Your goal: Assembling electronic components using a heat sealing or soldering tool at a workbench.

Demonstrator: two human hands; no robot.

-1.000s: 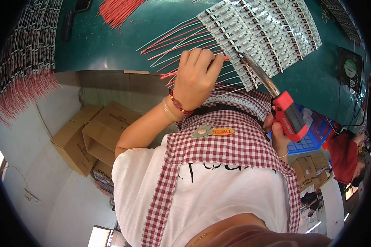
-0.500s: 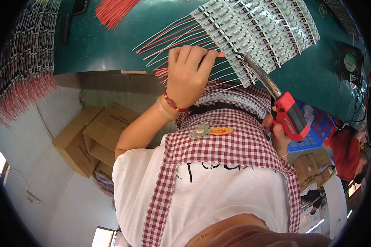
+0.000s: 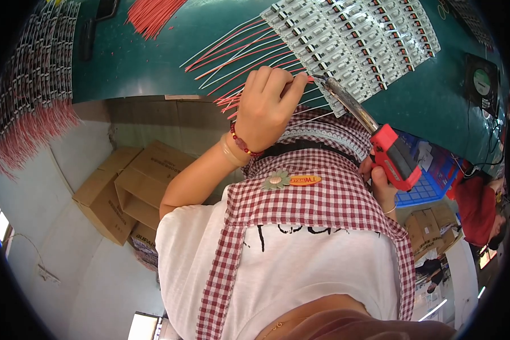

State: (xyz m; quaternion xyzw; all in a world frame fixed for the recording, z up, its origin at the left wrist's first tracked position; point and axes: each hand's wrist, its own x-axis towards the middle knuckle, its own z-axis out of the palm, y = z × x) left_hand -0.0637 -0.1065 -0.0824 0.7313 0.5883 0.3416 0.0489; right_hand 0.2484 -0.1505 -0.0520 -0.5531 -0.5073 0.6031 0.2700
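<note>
My left hand (image 3: 268, 107) is closed in a pinch on red wires (image 3: 228, 104), whose ends fan out to its left. Its fingertips are at the near left edge of a panel of circuit boards (image 3: 345, 48), which carries rows of small parts. My right hand (image 3: 378, 177) is wrapped round the handle of a red and black soldering iron (image 3: 395, 156). The iron's tip meets the board edge right by my left fingertips. White and red wires (image 3: 238, 48) stick out from the panel's left edge. The exact joint under the tip is too small to make out.
A pile of loose red wires (image 3: 153, 17) lies on the green table (image 3: 130, 68). Wired boards (image 3: 37, 68) hang over its left side. A black device with a round green label (image 3: 481, 85) sits right. Below are cardboard boxes (image 3: 110, 190) and a blue basket (image 3: 422, 192); a person in red (image 3: 475, 207) is beyond.
My left hand has shifted slightly right, still pinching red wires. The soldering iron has moved a little left and down, its tip now closer to my left fingertips. The panel has shifted slightly.
</note>
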